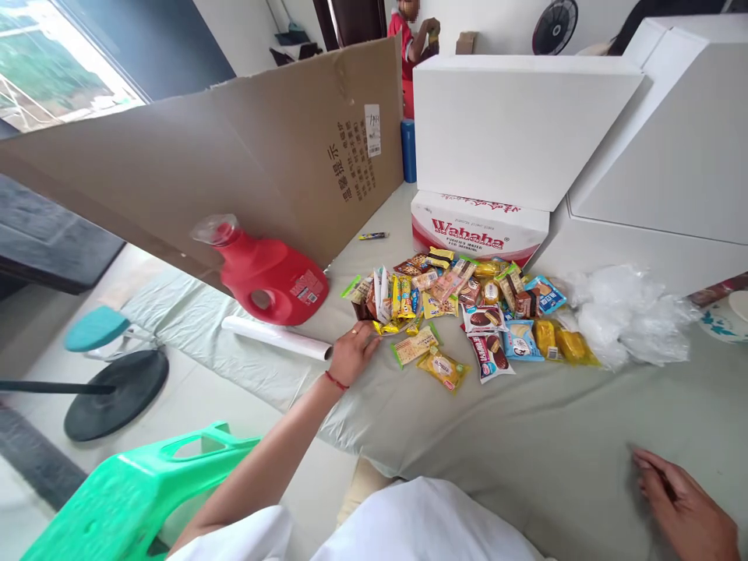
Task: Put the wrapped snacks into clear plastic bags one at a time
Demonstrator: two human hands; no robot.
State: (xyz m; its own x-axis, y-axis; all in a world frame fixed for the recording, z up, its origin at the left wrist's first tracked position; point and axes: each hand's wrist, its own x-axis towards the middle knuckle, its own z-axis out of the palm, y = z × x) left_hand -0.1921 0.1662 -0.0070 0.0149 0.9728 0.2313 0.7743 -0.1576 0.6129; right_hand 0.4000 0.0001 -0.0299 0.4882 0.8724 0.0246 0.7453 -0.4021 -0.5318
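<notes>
My left hand [352, 352] reaches out to the left edge of a pile of small snack packets [461, 308] on a table covered with a pale green cloth [467, 436]. Its fingers curl around the nearest packets, close to a yellow wrapper [386, 327]; what it grips is hidden. A white roll [276, 337] lies just left of that hand. My right hand [683, 506] rests on the cloth at the lower right, fingers stretched out, holding nothing.
A red detergent jug [269, 276] stands left of the snacks before a large cardboard sheet [234, 156]. White foam boxes [514, 125] and a Wahaha carton [479, 228] stand behind. Crumpled clear plastic bags [625, 312] lie right. A green plastic stool [134, 491] is lower left. A person [412, 43] stands far back.
</notes>
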